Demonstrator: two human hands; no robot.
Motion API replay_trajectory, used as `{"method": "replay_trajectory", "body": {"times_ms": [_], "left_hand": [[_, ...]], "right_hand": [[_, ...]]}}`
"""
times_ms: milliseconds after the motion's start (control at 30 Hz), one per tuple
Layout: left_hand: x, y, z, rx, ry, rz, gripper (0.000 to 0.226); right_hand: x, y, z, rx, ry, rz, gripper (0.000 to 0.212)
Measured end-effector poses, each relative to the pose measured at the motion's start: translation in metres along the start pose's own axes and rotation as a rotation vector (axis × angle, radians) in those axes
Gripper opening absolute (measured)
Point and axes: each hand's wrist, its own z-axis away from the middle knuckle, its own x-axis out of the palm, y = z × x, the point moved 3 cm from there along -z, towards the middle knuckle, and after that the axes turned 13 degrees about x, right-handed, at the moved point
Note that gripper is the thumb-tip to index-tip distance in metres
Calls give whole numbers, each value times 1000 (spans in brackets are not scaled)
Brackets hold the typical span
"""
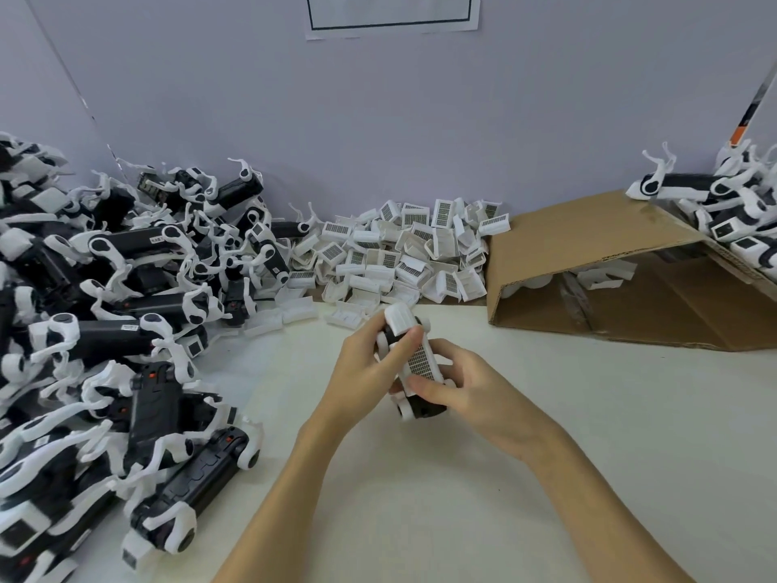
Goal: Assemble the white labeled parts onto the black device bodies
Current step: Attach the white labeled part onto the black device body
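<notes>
Forearms come in from the near edge and meet over the middle of the white table (525, 477), and that is where the work sits. My right hand (466, 397) cradles the near end of the black device body (424, 408) from the right, fingers curled round it and thumb laid across the lower edge of the white labeled part (420, 361). My left hand (366, 363) grasps the same piece from the left, its index finger lying along the part's upper left edge.

What matters for the seating, as I judge it: the body's long axis runs from near right to far left, tilted up away from me, and the labeled part lies along that same axis on the face turned toward me. The far end, with its white ribbed cap (400, 317), sticks out beyond my left fingertips. Both hands are equally close, so I reckon the press belongs to the thumbs, pushing down into the body while the fingers behind resist. Whether the part has already clicked home I cannot tell.

Farther left is a heap of device bodies with white arms (126, 330). Beyond my hands, against the wall, lies the pile of loose labeled parts (399, 250). To the far right a cardboard box (609, 279) lies on its side, with more units (723, 204) stacked beyond it.
</notes>
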Motion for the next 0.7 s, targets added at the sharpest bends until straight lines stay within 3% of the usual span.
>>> {"method": "replay_trajectory", "body": {"times_ms": [133, 367, 600, 700], "left_hand": [[-9, -1, -1, 40, 95, 17, 21], [-21, -3, -3, 8, -45, -25, 36], [-25, -3, -4, 47, 13, 20, 38], [-19, -9, -4, -21, 146, -13, 24]], "right_hand": [[-4, -2, -6, -76, 177, 79, 29], [-6, -7, 3, -291, 509, 348, 33], [-7, -8, 0, -358, 559, 475, 28], [-1, -5, -4, -406, 651, 608, 45]]}}
